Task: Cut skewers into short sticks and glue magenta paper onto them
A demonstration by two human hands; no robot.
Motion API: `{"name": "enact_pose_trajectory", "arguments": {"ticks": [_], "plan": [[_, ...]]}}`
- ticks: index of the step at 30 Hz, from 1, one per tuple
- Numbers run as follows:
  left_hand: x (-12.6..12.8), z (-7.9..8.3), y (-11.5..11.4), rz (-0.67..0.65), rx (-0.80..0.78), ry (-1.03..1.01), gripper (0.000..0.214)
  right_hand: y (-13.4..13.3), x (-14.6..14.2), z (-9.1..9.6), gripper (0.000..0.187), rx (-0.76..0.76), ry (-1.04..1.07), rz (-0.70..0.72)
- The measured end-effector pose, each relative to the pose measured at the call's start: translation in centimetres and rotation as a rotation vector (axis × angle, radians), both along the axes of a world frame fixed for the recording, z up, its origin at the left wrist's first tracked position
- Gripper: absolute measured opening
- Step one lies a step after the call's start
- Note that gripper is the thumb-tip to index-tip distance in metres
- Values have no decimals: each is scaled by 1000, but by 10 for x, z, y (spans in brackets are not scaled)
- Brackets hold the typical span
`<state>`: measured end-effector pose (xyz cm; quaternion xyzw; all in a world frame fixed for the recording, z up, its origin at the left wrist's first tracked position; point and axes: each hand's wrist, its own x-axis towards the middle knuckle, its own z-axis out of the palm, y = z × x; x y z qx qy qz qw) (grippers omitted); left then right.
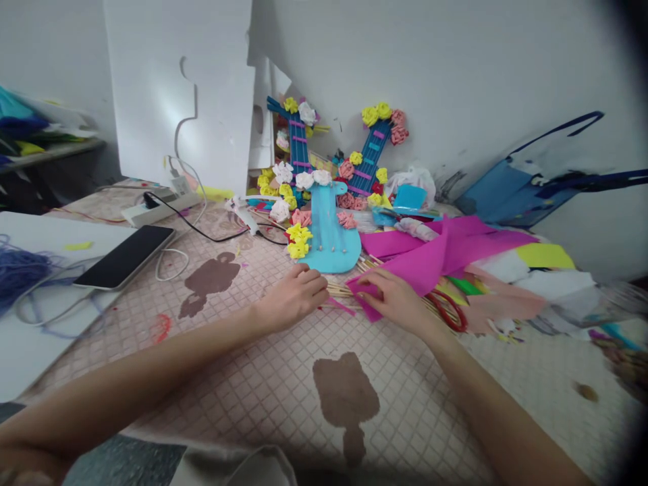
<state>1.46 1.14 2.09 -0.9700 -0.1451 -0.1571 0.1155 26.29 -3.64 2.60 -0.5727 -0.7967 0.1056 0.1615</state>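
My right hand (389,295) pinches the near corner of a magenta sheet of paper or felt (415,266) between thumb and fingers. To its left, my left hand (296,297) is closed with the fingers curled down; what they hold, if anything, is hidden. Thin wooden sticks (340,290) lie between the two hands, beside a narrow pink strip (343,307). Just beyond them leans a light-blue guitar-shaped craft piece (329,236), trimmed with yellow, white and pink paper flowers. Red-handled scissors (448,310) lie partly under the sheet, right of my right hand.
Two dark-blue flower-trimmed craft pieces (300,138) stand against the wall. A white glue gun (244,214) with a black cord lies at mid-left, near a power strip (159,208) and phone (126,256). Blue yarn (23,273) sits far left. Paper scraps (551,290) heap up right.
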Motion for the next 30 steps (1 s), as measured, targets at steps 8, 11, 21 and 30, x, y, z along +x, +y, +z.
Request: {"name": "enact_pose_trajectory", "arguments": {"ticks": [8, 11, 21, 30], "plan": [[-26, -1, -36, -15, -194, -5, 18, 2, 7, -5, 24, 17, -88, 1], [-22, -3, -26, 85, -340, -36, 15, 12, 15, 0, 28, 44, -80, 9], [0, -17, 3, 218, -480, -35, 6, 51, 44, 6, 10, -82, -231, 18], [1, -25, 7, 198, -502, -104, 6, 67, 53, 11, 18, -109, -210, 117]]}}
